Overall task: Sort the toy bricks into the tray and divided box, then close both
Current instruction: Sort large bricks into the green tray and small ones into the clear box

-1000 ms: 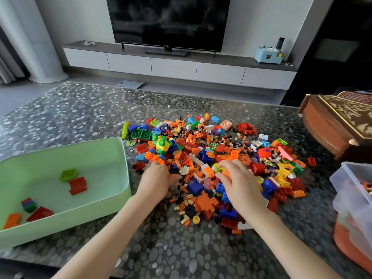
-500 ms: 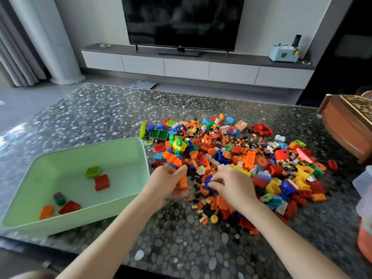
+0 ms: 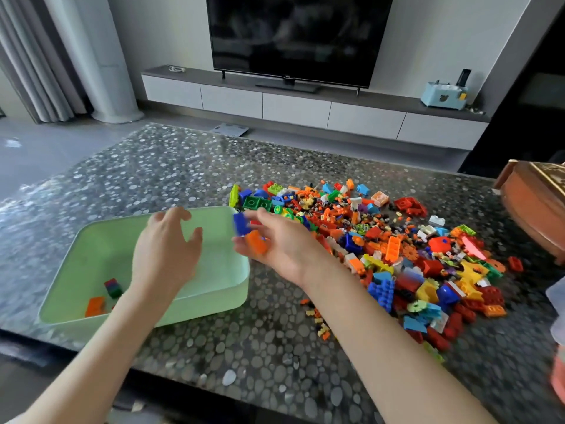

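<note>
- Hovering over the tray (image 3: 91, 231), left hand (image 3: 166, 255) spreads loose fingers, holding nothing.
- Right hand (image 3: 282, 244), blurred, seems to pinch blue brick (image 3: 241, 223) and orange brick (image 3: 256, 243) at the tray's right rim.
- Pile (image 3: 397, 240) lies beside the tray.

One head-worn view, close in, facing forward and down over the table (image 3: 189, 179) — motion seemingly blurs the near part

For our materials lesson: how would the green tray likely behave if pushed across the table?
The tray probably slides easily, since the table looks glossy. It seems light, holding few bricks. Low and wide, it should not tip.
</note>
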### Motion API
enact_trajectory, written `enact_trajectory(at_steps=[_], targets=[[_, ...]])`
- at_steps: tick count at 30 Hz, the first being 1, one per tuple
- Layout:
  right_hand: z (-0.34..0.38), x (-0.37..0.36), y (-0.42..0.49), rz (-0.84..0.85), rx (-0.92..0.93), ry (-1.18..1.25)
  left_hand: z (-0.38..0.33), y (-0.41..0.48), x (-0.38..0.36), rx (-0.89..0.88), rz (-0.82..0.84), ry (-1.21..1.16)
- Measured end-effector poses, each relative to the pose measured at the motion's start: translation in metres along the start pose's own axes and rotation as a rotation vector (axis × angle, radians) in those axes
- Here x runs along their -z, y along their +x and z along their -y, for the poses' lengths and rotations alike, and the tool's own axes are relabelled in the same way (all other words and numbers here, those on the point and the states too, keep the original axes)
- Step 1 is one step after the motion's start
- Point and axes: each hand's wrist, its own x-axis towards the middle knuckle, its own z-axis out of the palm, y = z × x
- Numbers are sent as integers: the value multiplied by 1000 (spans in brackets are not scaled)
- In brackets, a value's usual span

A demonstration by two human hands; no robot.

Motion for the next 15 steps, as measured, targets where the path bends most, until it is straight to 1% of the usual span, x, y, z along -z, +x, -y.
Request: enact_trajectory(at_steps=[2,3,5,6,7,8,10,13,14,15], targets=[[1,-1,6,86,-25,-85,-1,-7,-2,-39,-111,-47],[4,7,4,91,-22,-76,-2,-11,-4,-81,-149,-60],[9,36,-4,35,32,1,-9,-21,-11,-177,-176,-82],[10,55,-10,-19,83,-10,-13,-27,-16,-229,-163,-90],[10,77,-20,-98,135,-113,-19,-33,-23,-288,-134,-100],[8,97,-31,-185,176,-306,-25,-40,-30,-345,-89,-111],[-1,132,-53,-330,244,-777,-36,-52,-47,-469,36,-133],[-21,169,-75,-412,271,-1412,-52,-73,-77,-620,265,-127],[-28,176,-78,-421,268,-1586,-57,-80,-88,-651,327,-116],[-33,182,-80,-421,267,-1686,-63,-87,-98,-674,375,-95]])
